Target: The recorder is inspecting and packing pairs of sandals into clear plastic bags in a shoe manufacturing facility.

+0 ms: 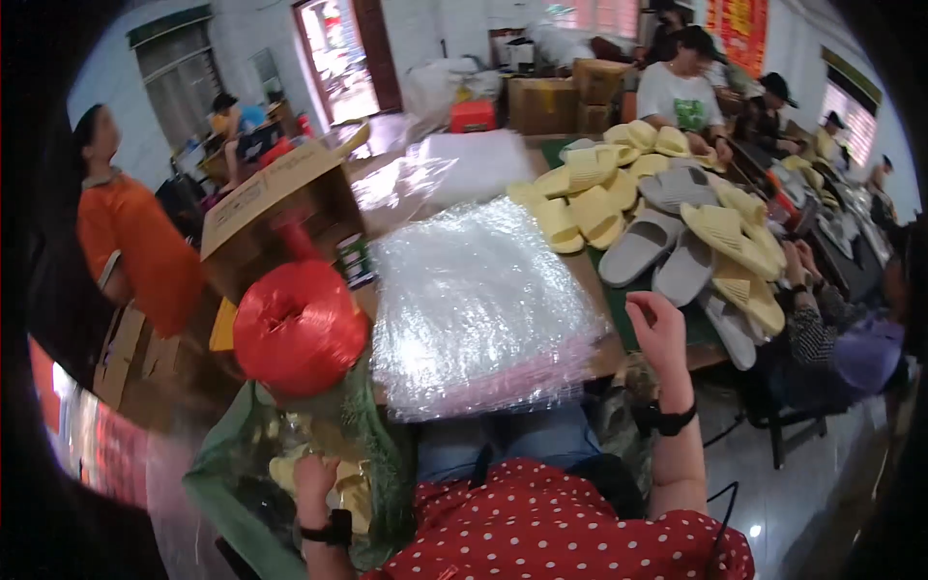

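My left hand (315, 479) reaches down into a green woven sack (215, 462), over yellow slippers (356, 495) in clear wrapping. Its fingers are blurred, so I cannot tell whether it grips any of them. Raised at the table's right side, my right hand (659, 331) has loosely bent fingers, with a gap to the thumb and nothing between them. Just beyond it lie grey slippers (640, 247), part of a pile with yellow slippers (597, 215). Between my hands, a stack of clear plastic bags (474, 300) covers the table's near edge.
A roll of red plastic twine (298, 329) and an open cardboard box (280, 217) stand left of the bags. More clear plastic (474, 159) lies behind. A person in orange (145, 251) is at the left; people (681, 97) work along the right.
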### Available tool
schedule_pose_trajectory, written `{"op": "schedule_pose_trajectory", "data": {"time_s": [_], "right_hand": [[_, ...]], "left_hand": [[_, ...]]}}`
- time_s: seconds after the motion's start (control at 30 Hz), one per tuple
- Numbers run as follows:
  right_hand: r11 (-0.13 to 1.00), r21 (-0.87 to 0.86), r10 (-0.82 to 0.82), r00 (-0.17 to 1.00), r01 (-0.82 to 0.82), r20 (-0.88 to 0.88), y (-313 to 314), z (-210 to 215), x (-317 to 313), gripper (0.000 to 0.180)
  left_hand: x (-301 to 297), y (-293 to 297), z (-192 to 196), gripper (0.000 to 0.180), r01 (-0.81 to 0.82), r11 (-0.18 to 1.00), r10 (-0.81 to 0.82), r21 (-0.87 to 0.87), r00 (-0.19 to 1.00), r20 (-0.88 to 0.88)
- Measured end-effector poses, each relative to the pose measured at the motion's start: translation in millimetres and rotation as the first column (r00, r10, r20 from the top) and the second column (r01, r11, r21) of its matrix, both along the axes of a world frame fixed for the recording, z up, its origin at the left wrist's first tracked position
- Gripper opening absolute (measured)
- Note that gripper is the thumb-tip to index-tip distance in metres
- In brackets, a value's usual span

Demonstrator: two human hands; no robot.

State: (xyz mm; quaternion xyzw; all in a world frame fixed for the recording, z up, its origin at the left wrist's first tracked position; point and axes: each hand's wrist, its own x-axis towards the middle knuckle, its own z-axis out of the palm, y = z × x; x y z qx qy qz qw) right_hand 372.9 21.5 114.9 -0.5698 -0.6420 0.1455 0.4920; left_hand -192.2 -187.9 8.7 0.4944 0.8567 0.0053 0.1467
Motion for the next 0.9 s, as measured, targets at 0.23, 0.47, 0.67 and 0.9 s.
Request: {"op": "schedule_pose_trajectory", "data": {"time_s": [0.23, 0.47, 0.67, 0.9], "right_hand": [[0.806, 0.450, -0.531, 0.806, 0.385, 0.262, 35.2, 12.1, 53.7, 0.042], [0.599, 0.429, -0.793, 0.423, 0.676, 0.439, 97.5, 16.7, 165.3, 0.060], [0.755, 0.096, -0.630, 0.677, 0.648, 0.381, 103.3, 34.8, 183.1, 0.053], [0.848, 0.390, -0.440, 0.887, 0.359, 0.140, 67.7, 101.7, 74.3, 0.045]], "left_hand": [[131.7, 9.4, 184.5, 0.065, 0.496, 0.690, -0.695, 0.527, 0.657, 0.292], [201.7, 123.2, 163.1, 0.068, 0.634, 0.385, -0.905, 0.671, 0.403, 0.138], [204.1, 197.4, 40.0, 0.074, 0.742, 0.460, -0.797, 0.487, 0.587, -0.142], [200.3, 197.1, 13.3, 0.076, 0.669, 0.499, -0.770, 0.550, 0.634, -0.071]]}}
